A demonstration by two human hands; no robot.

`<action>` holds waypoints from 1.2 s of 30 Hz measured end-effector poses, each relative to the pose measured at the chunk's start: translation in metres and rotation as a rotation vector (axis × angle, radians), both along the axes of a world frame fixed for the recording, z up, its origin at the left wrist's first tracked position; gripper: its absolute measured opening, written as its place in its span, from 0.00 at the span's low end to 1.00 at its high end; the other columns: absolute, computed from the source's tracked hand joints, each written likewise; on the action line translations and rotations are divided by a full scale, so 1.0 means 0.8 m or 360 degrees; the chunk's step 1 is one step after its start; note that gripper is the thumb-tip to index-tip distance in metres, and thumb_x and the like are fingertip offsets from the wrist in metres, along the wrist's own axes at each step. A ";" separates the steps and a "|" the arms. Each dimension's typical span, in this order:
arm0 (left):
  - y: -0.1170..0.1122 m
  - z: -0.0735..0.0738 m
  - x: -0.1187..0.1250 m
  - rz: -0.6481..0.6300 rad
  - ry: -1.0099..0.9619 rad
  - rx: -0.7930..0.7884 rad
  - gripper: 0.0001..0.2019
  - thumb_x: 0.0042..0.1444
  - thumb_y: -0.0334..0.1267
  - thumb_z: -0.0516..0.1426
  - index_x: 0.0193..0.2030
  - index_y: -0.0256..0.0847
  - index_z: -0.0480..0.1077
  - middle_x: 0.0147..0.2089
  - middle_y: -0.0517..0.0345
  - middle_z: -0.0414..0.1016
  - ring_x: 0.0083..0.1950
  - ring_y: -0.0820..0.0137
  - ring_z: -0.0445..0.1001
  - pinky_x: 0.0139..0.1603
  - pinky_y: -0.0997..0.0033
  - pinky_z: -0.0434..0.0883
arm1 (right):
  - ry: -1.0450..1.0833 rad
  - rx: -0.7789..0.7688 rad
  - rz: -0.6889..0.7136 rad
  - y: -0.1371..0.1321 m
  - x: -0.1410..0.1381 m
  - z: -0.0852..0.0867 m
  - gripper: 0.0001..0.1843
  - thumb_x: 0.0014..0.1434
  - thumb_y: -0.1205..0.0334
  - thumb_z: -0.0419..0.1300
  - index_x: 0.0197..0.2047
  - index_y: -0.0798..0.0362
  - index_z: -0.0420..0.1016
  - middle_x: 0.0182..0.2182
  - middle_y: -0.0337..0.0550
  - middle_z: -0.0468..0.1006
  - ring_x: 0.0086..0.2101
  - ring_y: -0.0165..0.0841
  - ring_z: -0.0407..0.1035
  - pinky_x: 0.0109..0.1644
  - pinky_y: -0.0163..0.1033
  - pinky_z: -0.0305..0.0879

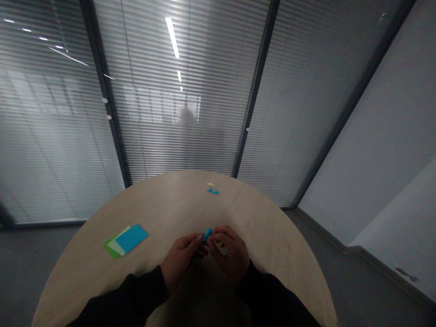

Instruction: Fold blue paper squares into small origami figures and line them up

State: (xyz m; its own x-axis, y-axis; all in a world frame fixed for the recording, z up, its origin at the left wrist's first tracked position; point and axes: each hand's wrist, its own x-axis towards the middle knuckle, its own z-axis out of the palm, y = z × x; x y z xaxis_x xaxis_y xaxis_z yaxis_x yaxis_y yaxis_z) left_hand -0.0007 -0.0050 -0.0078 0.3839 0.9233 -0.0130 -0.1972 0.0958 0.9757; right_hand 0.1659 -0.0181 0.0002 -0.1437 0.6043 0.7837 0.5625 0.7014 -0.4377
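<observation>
A small piece of folded blue paper point(207, 234) is pinched between both hands above the near middle of the table. My left hand point(182, 256) grips its left side with thumb and fingers. From the right, my right hand point(232, 252) holds it at the fingertips, fingers curled. The fingers hide part of the paper, so its full shape is unclear. Farther back on the table lie a small yellow folded paper piece point(210, 184) and two small blue folded paper pieces point(215, 192), close together.
On the left of the round wooden table point(163, 204) lies a fanned stack of paper sheets, with a blue sheet point(131, 238) on top of pale and bright green point(112, 250) ones. Glass panels with blinds point(184, 150) stand behind the table, and a white wall point(381, 172) is at right.
</observation>
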 end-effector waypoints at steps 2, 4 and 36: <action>0.000 0.000 0.000 0.0001 0.0040 0.0005 0.20 0.55 0.54 0.61 0.42 0.37 0.78 0.33 0.52 0.77 0.36 0.66 0.73 0.41 0.68 0.67 | 0.0002 -0.0028 -0.0014 -0.001 -0.001 0.000 0.07 0.62 0.62 0.57 0.34 0.51 0.77 0.33 0.44 0.77 0.33 0.34 0.72 0.37 0.38 0.71; -0.001 0.000 0.001 0.0002 0.0064 0.0014 0.21 0.55 0.54 0.61 0.42 0.37 0.78 0.33 0.52 0.78 0.36 0.65 0.74 0.40 0.67 0.67 | 0.0000 -0.0036 -0.0018 -0.002 -0.002 0.001 0.07 0.62 0.63 0.57 0.34 0.51 0.76 0.33 0.44 0.77 0.33 0.33 0.72 0.37 0.38 0.71; -0.004 0.009 0.001 0.0065 0.0208 0.0159 0.20 0.56 0.53 0.59 0.43 0.36 0.79 0.32 0.53 0.78 0.35 0.64 0.73 0.39 0.66 0.67 | -0.0022 -0.0084 -0.0104 -0.001 -0.002 -0.002 0.07 0.59 0.55 0.63 0.33 0.48 0.78 0.33 0.43 0.80 0.35 0.37 0.74 0.40 0.43 0.73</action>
